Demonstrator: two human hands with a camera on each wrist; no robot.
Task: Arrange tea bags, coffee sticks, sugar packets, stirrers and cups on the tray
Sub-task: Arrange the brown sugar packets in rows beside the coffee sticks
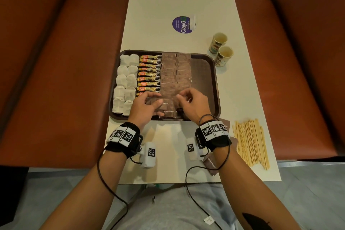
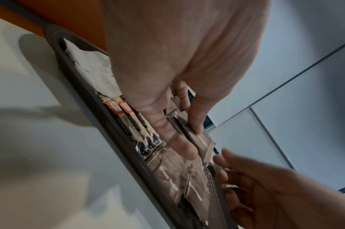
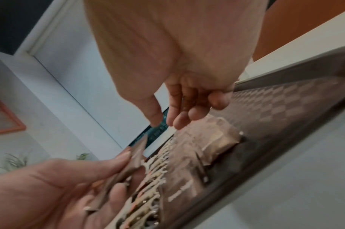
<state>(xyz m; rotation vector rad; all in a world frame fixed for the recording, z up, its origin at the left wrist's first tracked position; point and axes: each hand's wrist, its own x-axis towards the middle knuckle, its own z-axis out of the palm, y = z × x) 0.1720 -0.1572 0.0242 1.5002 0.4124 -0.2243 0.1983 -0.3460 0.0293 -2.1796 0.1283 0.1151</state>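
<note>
A dark brown tray (image 1: 217, 87) holds two columns of white tea bags (image 1: 124, 84), a column of coffee sticks (image 1: 149, 73) and two columns of brown sugar packets (image 1: 175, 73); its right strip is bare. At the tray's near edge my left hand (image 1: 151, 101) grips a small stack of sugar packets (image 1: 155, 104) between thumb and fingers; the left wrist view shows the same stack of packets (image 2: 202, 139). My right hand (image 1: 182, 96) hovers just right of them over the sugar column, its fingers (image 3: 179, 120) loosely bent and holding nothing. Two paper cups (image 1: 223, 48) and wooden stirrers (image 1: 250, 142) lie off the tray.
The cups stand on the white table right of the tray's far corner. The stirrers lie in a loose pile at the near right. A few loose sugar packets (image 1: 211, 164) lie under my right wrist. A purple round sticker (image 1: 182, 24) is beyond the tray. Orange-brown benches flank the table.
</note>
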